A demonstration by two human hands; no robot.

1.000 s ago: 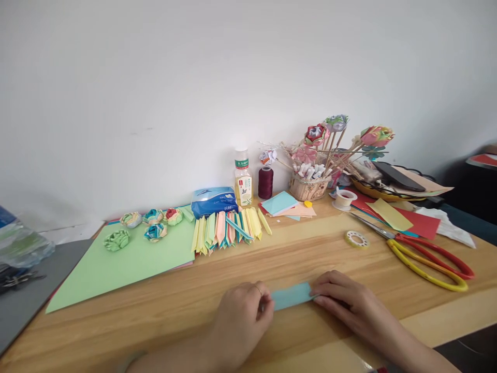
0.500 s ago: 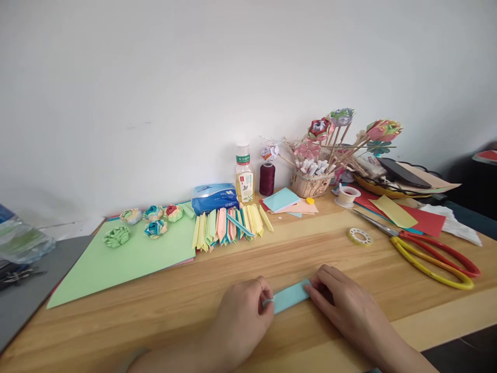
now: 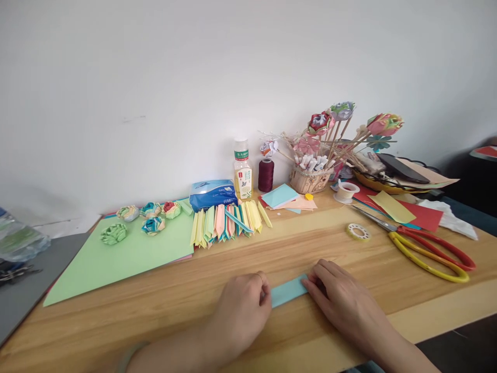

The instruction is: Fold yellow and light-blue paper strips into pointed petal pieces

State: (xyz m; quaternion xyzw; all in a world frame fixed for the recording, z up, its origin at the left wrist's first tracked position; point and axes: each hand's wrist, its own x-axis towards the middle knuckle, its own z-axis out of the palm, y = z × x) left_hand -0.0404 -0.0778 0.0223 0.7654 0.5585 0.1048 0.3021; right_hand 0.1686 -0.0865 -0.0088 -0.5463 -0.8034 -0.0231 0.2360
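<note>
A light-blue strip of folded paper (image 3: 288, 291) lies on the wooden table between my hands. My left hand (image 3: 245, 305) pinches its left end between thumb and curled fingers. At the other end, my right hand (image 3: 337, 292) has thumb and fingertips closed on the paper's edge. Beyond them stands a dense row of folded paper pieces (image 3: 223, 225) in yellow, green, pink and blue. Several folded paper flowers (image 3: 114, 234) rest on a green sheet (image 3: 155, 259) to the left.
Large scissors (image 3: 423, 248) with red and yellow handles lie at right, near a roll of tape (image 3: 357, 232) and a spool (image 3: 345, 191). At the back are a tissue pack (image 3: 213, 194), a bottle (image 3: 243, 173), purple thread (image 3: 266, 176) and a flower basket (image 3: 310, 178).
My hands stay on the blue strip, with only a slight shift of the left fingers over its end. The whole view has moved a little.
</note>
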